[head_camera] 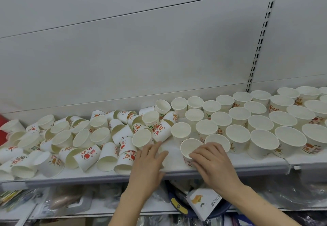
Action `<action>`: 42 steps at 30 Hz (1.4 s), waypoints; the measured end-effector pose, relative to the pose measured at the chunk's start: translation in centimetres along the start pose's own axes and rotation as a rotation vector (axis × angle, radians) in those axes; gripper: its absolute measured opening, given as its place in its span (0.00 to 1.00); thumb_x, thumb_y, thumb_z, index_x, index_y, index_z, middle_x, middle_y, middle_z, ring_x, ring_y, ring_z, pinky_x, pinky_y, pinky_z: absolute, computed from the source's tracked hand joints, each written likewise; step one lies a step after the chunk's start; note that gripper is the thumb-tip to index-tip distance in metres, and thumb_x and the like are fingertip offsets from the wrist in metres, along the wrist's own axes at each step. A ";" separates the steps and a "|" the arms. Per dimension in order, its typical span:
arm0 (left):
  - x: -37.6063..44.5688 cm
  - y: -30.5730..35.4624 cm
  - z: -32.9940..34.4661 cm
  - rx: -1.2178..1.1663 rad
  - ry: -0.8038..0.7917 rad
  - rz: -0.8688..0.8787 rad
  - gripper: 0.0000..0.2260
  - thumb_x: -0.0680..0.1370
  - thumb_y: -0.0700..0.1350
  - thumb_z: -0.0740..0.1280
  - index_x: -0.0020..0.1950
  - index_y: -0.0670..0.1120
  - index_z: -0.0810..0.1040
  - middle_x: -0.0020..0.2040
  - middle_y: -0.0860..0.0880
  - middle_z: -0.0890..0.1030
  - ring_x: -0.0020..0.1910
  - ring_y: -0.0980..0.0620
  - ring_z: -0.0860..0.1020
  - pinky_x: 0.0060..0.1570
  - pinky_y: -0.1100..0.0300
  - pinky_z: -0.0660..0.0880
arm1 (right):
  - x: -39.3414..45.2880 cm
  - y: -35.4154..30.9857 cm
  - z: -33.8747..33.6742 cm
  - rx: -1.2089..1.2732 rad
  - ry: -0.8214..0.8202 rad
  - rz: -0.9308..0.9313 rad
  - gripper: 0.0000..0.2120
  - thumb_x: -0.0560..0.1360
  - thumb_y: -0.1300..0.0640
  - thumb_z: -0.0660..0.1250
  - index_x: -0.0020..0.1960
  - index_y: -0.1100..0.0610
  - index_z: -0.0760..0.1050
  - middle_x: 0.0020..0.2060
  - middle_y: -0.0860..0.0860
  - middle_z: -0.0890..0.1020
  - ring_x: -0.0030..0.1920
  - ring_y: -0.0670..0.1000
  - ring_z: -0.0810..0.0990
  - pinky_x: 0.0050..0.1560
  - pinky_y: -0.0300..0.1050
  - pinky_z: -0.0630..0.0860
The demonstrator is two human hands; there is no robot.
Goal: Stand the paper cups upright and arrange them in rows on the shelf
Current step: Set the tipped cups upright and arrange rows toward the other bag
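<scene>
our right hand [210, 160] curls its grip round a light, squashy white paper cup [190, 149] at lower middle; left hand [150, 156] lies flat, holding nothing. we hold sides softly.

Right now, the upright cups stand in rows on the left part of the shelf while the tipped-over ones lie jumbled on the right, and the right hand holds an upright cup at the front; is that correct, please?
Only the sides are swapped. In the head view, the upright cups stand in rows on the right part of the shelf, and the tipped-over ones lie jumbled on the left. The right hand does hold an upright cup at the front.
</scene>
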State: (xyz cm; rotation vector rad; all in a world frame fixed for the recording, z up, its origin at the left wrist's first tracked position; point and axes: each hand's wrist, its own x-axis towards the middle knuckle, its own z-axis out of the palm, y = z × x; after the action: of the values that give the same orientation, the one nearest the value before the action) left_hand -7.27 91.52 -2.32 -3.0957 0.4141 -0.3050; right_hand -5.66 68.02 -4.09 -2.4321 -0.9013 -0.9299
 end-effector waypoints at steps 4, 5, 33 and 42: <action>1.7 0.4 -1.0 0.002 0.021 -0.042 0.19 0.74 0.45 0.70 0.64 0.53 0.74 0.74 0.50 0.66 0.69 0.46 0.66 0.65 0.53 0.66 | 0.5 0.4 -0.2 0.010 0.027 0.000 0.09 0.76 0.53 0.64 0.49 0.56 0.81 0.46 0.48 0.82 0.48 0.53 0.78 0.54 0.47 0.69; 1.8 0.5 -1.1 -0.020 0.030 -0.060 0.15 0.74 0.46 0.68 0.61 0.53 0.75 0.72 0.51 0.67 0.68 0.48 0.65 0.63 0.55 0.66 | 0.6 0.3 -0.3 0.015 0.040 0.007 0.09 0.76 0.53 0.65 0.50 0.56 0.81 0.46 0.48 0.82 0.49 0.53 0.78 0.55 0.47 0.69; 2.3 -5.9 -1.9 -0.134 0.048 -0.071 0.07 0.77 0.55 0.64 0.52 0.56 0.77 0.54 0.58 0.77 0.55 0.53 0.70 0.52 0.60 0.64 | 3.1 -5.3 4.3 -0.131 -0.022 0.063 0.11 0.70 0.64 0.68 0.51 0.56 0.80 0.39 0.49 0.78 0.43 0.54 0.77 0.60 0.55 0.68; 2.6 -6.2 -4.0 -0.443 -0.017 0.148 0.18 0.68 0.68 0.67 0.50 0.58 0.78 0.50 0.61 0.78 0.52 0.60 0.72 0.52 0.62 0.67 | 3.0 -6.3 4.3 -0.129 0.027 0.112 0.07 0.75 0.57 0.67 0.51 0.56 0.81 0.43 0.48 0.81 0.45 0.53 0.78 0.59 0.53 0.69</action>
State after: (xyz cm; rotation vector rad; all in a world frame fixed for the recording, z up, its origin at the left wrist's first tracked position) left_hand -3.97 96.90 2.25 -3.4589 0.8077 -0.2084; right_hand -6.28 76.15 -4.27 -2.5414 -0.7082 -1.0058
